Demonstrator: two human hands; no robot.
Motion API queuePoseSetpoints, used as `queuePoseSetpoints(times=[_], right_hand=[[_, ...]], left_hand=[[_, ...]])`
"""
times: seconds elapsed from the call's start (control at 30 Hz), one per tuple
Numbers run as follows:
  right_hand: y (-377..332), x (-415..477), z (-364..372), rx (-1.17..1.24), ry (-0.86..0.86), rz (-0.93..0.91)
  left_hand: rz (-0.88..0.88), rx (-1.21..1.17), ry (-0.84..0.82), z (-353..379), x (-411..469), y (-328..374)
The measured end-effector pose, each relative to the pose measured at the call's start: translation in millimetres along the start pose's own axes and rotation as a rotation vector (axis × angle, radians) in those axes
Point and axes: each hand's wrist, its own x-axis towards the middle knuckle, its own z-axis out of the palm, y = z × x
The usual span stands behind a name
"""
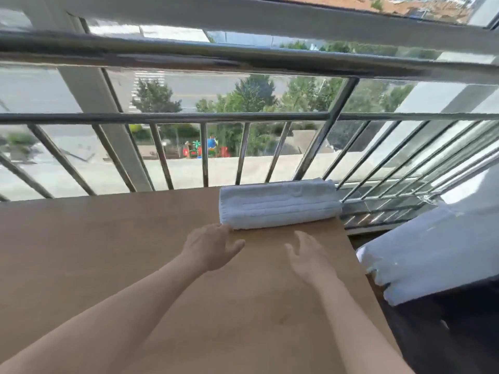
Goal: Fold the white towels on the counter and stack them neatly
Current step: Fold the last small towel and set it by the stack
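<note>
Folded towel (279,203) on counter (108,252) — L hand (210,247), R hand (310,260) beside it, fingers loose.

I am in an upper-floor room, likely a home or guest lodging. My brown counter (94,252) stands against a window guarded by a steel railing (167,117). Trees (253,93), a road (194,90) and a coloured playground (193,151) lie far below. A folded white towel (278,203) and a white bedding bundle (432,252) suggest housekeeping.

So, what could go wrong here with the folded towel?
1. The folded towel lies at the far right corner of the counter, so a push from the left hand beside it might slide it off the edge.
2. A nudge there might also loosen its folds.
</note>
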Motion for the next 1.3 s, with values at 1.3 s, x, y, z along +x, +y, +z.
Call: queuePoseSetpoints(times=[1.3], right_hand=[[46, 170, -15, -0.15, 0.435, -0.497]], left_hand=[[0.035, 0.042, 0.528, 32, 127, 42]])
